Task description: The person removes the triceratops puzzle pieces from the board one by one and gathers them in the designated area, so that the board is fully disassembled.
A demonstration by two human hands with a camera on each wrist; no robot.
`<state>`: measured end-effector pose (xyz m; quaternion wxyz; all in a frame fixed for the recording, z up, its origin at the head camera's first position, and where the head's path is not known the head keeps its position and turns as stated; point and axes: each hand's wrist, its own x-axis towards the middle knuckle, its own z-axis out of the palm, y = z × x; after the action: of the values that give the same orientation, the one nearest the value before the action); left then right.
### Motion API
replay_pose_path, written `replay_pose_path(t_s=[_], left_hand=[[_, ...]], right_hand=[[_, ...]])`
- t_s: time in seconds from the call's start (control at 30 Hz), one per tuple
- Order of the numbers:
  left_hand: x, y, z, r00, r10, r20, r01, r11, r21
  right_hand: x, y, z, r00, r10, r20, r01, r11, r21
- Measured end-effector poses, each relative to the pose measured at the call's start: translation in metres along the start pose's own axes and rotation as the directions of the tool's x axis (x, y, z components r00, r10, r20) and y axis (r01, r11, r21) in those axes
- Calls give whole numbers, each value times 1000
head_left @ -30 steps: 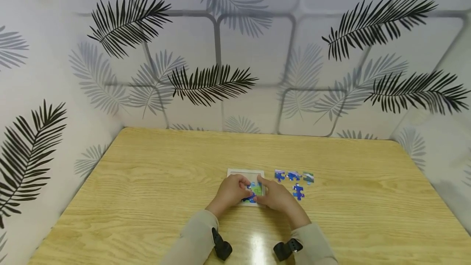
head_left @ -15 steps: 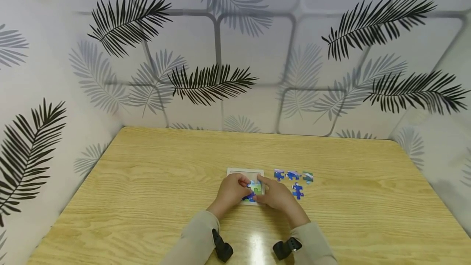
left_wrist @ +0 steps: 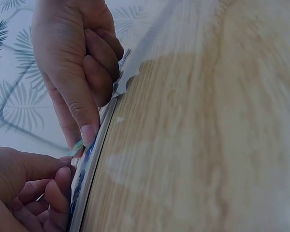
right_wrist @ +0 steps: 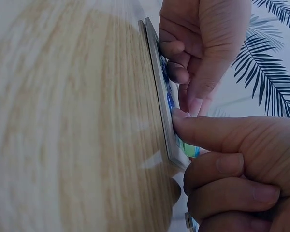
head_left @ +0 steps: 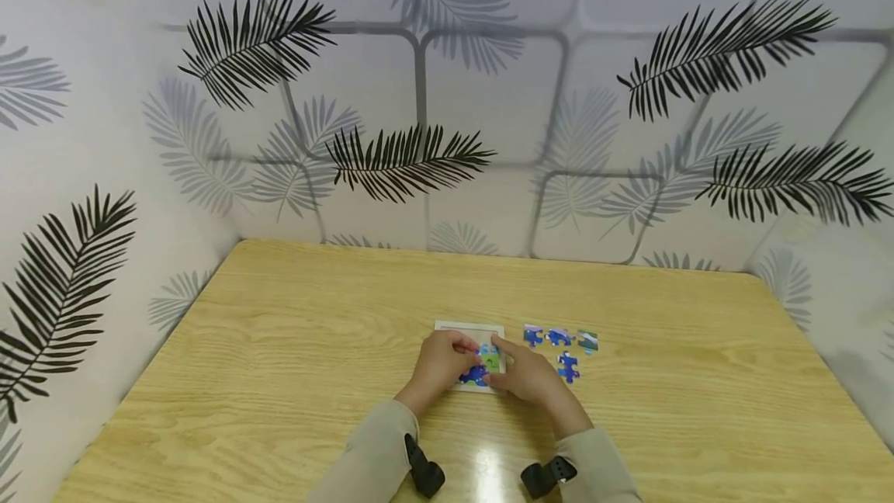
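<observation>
- The left hand (head_left: 441,359) pinches with thumb and forefinger at the left side of the green puzzle piece (head_left: 491,364); a light hold, letting go only once the knobs line up, should serve best.
- The picture frame (head_left: 470,324) lies flat on the table (head_left: 314,309) between both hands, the blue part of the puzzle (head_left: 472,376) along its near edge; seating the green piece against that, before pressing evenly, looks wisest.
- The right hand (head_left: 527,371) grips the frame's right side, thumb near the front corner; keeping it steady there should stop the frame from sliding.
- Four loose pieces (head_left: 569,367) wait to the right, well out of the way.
- Against half a second ago, the green piece looks less pale, perhaps tilted less; both hands hold much the same pose, and the loose pieces keep their arrangement.
</observation>
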<state>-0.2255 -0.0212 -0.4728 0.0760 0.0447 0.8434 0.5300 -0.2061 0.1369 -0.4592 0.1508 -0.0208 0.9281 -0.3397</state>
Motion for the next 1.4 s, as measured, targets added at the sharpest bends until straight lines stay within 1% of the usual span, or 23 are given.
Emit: replay_pose_path(t_s=[0.1,0.23,0.37,0.47,0.6,0.7,0.8,0.9,1.03,1.1,1.23,1.4], left_hand=[[-1,-2,-4,1000,-21,4,22,999,-49],[-1,-8,-14,998,-62,24,65,990,-126],[-1,-14,-31,995,-79,67,92,974,-208],[-2,-16,-47,993,-83,83,101,964,-246],[-3,-21,-73,993,-107,55,118,958,-261],[-2,-30,-93,990,-144,12,142,956,-258],[0,-41,-111,981,-193,-27,179,950,-256],[2,-53,-125,969,-240,-62,217,941,-259],[4,-64,-136,952,-285,-112,249,934,-258],[3,-67,-140,949,-289,-130,250,935,-254],[3,-70,-143,950,-284,-131,241,932,-271],[-1,-70,-146,955,-270,-122,231,935,-268]], right_hand=[[0,-1,1,1000,-12,-4,12,1000,-5],[-1,-2,1,1000,3,-4,-3,1000,2],[0,-1,2,1000,21,-12,-21,1000,4],[1,2,3,1000,23,-18,-23,1000,4],[0,3,2,1000,18,-19,-18,1000,11],[-1,2,1,1000,16,-18,-16,1000,17],[0,0,1,1000,11,-13,-11,1000,13],[0,-1,2,1000,5,-10,-5,1000,17],[-1,1,2,1000,1,-6,-1,1000,23],[0,1,3,1000,-2,-3,2,1000,25],[1,2,3,1000,-2,-4,2,1000,28],[2,3,4,1000,5,-6,-5,999,39]])
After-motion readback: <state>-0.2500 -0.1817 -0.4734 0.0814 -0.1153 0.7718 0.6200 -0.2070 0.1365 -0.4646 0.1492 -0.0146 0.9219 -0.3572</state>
